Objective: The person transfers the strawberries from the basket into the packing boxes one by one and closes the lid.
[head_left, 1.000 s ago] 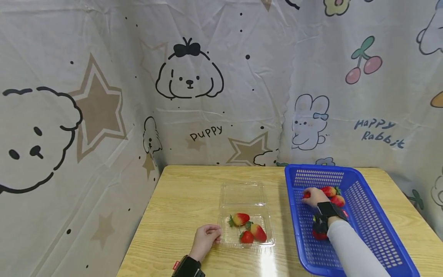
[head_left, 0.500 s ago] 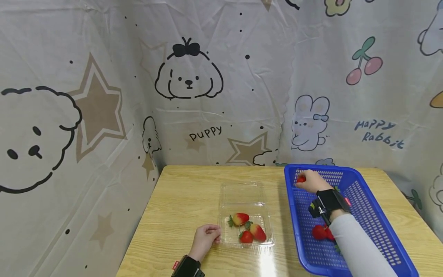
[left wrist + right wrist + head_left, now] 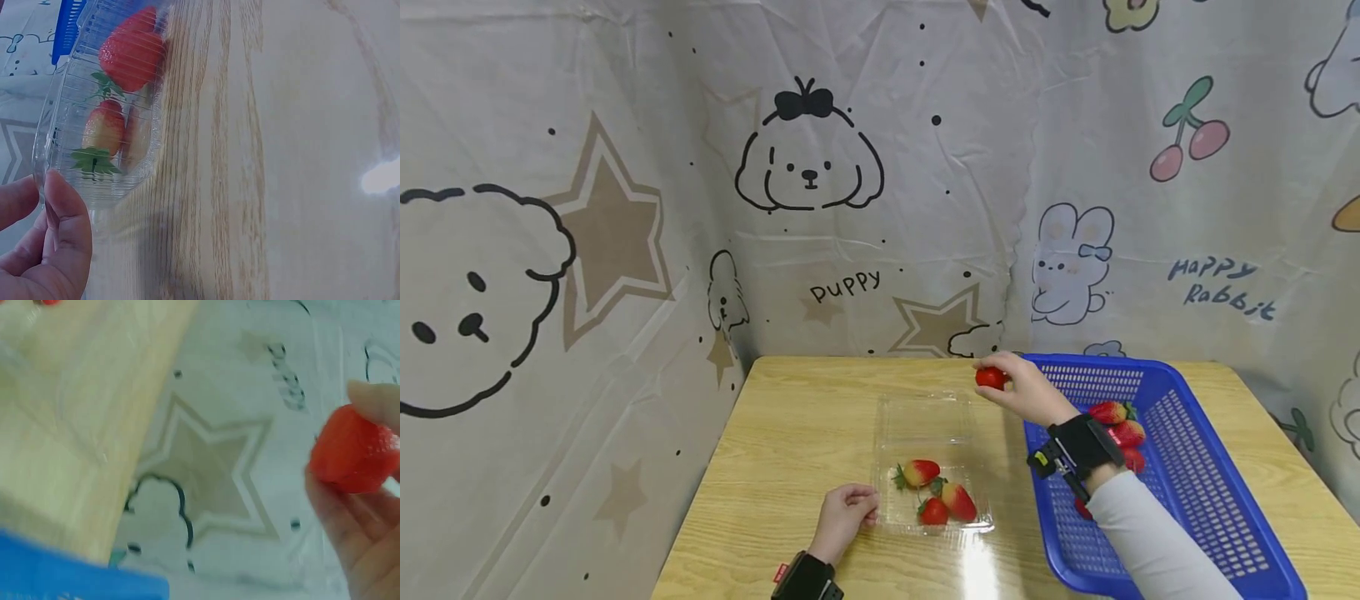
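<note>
My right hand (image 3: 1024, 388) pinches a red strawberry (image 3: 991, 378) between thumb and fingers, above the far table just left of the blue basket. The right wrist view shows this strawberry (image 3: 353, 453) up close. My left hand (image 3: 844, 518) pinches the rim of a clear plastic clamshell box (image 3: 917, 437) at its near left side; the left wrist view shows thumb and finger on that rim. The box lies with its lid folded back. Inside its near half are a yellow-red strawberry (image 3: 922, 474), a larger strawberry (image 3: 958, 503) and a small red strawberry (image 3: 934, 512).
A blue perforated basket (image 3: 1213, 467) stands on the right of the wooden table (image 3: 760, 467). Several strawberries (image 3: 1126, 433) lie in it, partly hidden by my right forearm. A printed curtain (image 3: 865, 242) hangs behind and to the left.
My right hand has risen from inside the basket with the strawberry and moved left past the basket's edge. The left hand and the box have stayed in place.
</note>
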The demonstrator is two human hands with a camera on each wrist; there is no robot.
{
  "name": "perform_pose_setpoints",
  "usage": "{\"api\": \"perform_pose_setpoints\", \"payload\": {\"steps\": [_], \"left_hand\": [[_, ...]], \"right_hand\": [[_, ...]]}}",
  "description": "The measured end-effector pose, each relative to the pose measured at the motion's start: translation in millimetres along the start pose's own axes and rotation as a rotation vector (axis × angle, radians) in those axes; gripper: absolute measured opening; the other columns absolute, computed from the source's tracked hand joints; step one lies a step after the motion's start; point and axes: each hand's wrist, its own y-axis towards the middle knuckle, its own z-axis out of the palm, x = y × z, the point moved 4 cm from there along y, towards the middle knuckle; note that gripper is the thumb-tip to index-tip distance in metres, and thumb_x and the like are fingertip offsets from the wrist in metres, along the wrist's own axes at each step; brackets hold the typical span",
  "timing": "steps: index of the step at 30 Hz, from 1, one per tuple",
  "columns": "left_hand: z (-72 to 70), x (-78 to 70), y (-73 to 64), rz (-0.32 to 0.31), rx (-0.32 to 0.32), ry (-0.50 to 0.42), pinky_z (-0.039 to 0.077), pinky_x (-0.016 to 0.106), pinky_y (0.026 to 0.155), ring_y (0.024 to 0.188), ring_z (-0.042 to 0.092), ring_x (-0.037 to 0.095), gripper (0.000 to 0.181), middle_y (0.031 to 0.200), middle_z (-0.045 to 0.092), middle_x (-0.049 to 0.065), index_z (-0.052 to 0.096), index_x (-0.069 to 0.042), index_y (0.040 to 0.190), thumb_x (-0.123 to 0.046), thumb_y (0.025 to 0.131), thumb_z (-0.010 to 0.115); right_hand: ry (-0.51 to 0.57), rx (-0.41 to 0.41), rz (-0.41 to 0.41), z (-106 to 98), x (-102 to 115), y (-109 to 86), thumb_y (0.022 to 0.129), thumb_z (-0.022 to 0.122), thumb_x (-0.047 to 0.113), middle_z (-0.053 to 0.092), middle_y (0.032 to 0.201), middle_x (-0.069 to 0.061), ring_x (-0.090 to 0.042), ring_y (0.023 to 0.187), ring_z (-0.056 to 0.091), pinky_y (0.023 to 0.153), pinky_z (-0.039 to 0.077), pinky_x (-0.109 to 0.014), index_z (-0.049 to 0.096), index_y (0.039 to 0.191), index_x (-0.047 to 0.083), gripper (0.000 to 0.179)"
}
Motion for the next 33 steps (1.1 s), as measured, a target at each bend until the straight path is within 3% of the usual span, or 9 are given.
{"api": "perform_pose_setpoints", "payload": {"steps": [5,10,17,24,33], "left_hand": [[0.1,0.0,0.9,0.003,0.006,0.002,0.054,0.026,0.057,0.061,0.057,0.008,0.021,0.069,0.058,0.002,0.056,0.016,0.099,-0.001,0.086,0.059],[-0.4,-0.7,-0.7,0.009,0.007,-0.008,0.054,0.024,0.056,0.061,0.057,0.008,0.022,0.070,0.059,0.004,0.056,0.017,0.100,0.000,0.086,0.059],[-1.0,-5.1,-2.9,0.002,0.007,-0.009,0.053,0.023,0.055,0.061,0.056,0.009,0.022,0.069,0.058,0.003,0.056,0.017,0.099,0.001,0.086,0.059],[-1.1,0.3,0.9,0.002,-0.007,-0.005,0.053,0.022,0.054,0.060,0.056,0.007,0.022,0.069,0.059,0.003,0.057,0.016,0.099,-0.002,0.086,0.060],[-1.1,-7.9,-4.2,-0.002,0.010,-0.010,0.053,0.024,0.055,0.059,0.056,0.008,0.021,0.068,0.058,0.003,0.056,0.018,0.098,0.002,0.086,0.059]], "right_hand": [[0.012,0.001,-0.162,25.8,18.9,2.0,0.078,0.071,0.008,0.060,0.102,-0.011,-0.021,0.087,0.059,0.072,0.054,-0.031,0.061,0.106,0.003,0.030],[0.009,0.113,-0.207,56.4,32.6,1.0,0.081,0.069,0.011,0.059,0.103,-0.008,-0.019,0.091,0.058,0.075,0.053,-0.026,0.060,0.107,0.005,0.029],[-0.023,0.350,-0.193,106.6,39.2,-10.3,0.082,0.068,0.012,0.057,0.105,-0.007,-0.016,0.091,0.056,0.076,0.051,-0.023,0.060,0.109,0.005,0.029],[-0.045,0.496,-0.125,144.5,31.9,-21.6,0.080,0.070,0.017,0.059,0.106,-0.005,-0.015,0.092,0.055,0.075,0.049,-0.023,0.062,0.109,0.005,0.032],[-0.056,0.644,-0.073,159.1,38.1,-32.1,0.075,0.074,0.014,0.058,0.086,0.004,-0.006,0.076,0.050,0.067,0.043,-0.017,0.064,0.095,0.007,0.024]]}}
